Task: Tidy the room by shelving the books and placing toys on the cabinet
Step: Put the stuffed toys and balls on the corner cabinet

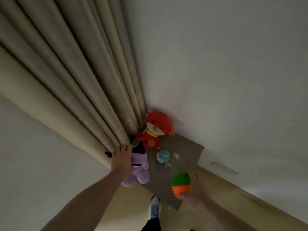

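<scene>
Head camera looks steeply down at a grey cabinet top that stands in a corner, between a beige curtain and a white wall. The left hand lies on the head of a purple plush toy, and its fingers curl over the toy's upper edge, so it holds the toy at the curtain side of the cabinet top. Just beyond these fingertips sits a red plush dog, upright, with its back to the corner. The right hand is blurred; its fingers seem to be bent around a green and orange spiky ball, which is at the near edge of the cabinet top, and the ball hides most of the palm. Between the two hands, a small blue and white ball rests on the top, near the feet of the red dog. Below the hands, a white and blue shoe of the person stands on the wooden floor.
</scene>
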A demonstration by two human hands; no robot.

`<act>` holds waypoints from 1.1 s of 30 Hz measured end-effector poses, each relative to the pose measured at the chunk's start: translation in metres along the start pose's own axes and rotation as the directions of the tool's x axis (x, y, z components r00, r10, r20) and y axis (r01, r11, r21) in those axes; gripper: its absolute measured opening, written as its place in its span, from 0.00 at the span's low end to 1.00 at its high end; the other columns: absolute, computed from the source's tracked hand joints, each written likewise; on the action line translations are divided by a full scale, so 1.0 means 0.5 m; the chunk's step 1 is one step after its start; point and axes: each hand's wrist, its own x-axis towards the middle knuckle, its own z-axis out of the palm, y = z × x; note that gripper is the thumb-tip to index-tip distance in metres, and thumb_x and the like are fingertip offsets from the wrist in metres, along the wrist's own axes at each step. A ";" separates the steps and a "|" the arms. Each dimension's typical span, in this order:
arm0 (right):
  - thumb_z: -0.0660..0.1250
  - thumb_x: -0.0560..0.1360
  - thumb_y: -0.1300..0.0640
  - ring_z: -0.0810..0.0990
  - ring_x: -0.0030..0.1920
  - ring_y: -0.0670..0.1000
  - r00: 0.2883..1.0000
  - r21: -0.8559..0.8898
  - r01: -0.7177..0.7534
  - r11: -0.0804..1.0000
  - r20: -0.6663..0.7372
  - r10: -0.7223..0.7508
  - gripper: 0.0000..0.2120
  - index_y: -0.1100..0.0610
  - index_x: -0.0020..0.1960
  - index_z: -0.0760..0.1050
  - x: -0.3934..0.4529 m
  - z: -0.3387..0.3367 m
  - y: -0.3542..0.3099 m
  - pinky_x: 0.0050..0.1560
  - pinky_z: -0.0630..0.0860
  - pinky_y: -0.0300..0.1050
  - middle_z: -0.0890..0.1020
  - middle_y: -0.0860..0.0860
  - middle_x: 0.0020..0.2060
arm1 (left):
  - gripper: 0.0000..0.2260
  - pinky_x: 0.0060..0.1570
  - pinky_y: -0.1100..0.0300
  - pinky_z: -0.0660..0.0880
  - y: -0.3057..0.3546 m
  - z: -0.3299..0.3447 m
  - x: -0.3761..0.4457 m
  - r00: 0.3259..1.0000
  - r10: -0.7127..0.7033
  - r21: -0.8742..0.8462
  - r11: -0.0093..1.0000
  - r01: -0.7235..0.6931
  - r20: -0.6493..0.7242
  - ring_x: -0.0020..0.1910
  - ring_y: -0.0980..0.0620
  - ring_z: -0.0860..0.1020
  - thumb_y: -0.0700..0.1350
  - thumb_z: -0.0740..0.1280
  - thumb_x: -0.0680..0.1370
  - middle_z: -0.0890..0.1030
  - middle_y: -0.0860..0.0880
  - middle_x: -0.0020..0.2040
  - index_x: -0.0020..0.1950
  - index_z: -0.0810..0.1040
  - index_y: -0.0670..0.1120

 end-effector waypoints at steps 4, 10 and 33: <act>0.78 0.58 0.48 0.76 0.49 0.49 0.998 0.000 -0.033 0.999 -0.049 0.033 0.40 0.49 0.68 0.68 0.064 0.023 -0.026 0.39 0.68 0.39 0.69 0.45 0.54 | 0.32 0.65 0.51 0.71 -0.024 0.036 0.102 0.997 0.063 0.038 0.997 -0.064 0.036 0.65 0.44 0.73 0.48 0.75 0.70 0.74 0.48 0.68 0.72 0.71 0.49; 0.75 0.58 0.43 0.80 0.54 0.54 0.996 -0.005 -0.076 0.997 -0.041 0.076 0.44 0.44 0.71 0.63 0.183 0.071 -0.024 0.44 0.75 0.47 0.71 0.46 0.57 | 0.35 0.61 0.52 0.72 -0.041 0.124 0.234 0.990 0.128 0.100 0.986 -0.133 0.052 0.61 0.46 0.72 0.46 0.79 0.65 0.74 0.50 0.65 0.71 0.72 0.51; 0.72 0.69 0.57 0.77 0.64 0.59 0.983 -0.080 -0.182 0.980 -0.038 0.179 0.37 0.49 0.75 0.62 0.322 0.162 0.027 0.57 0.78 0.54 0.69 0.51 0.71 | 0.36 0.66 0.45 0.74 -0.061 0.223 0.289 0.944 0.326 -0.073 0.941 -0.329 -0.051 0.67 0.40 0.73 0.39 0.78 0.62 0.74 0.43 0.68 0.70 0.73 0.43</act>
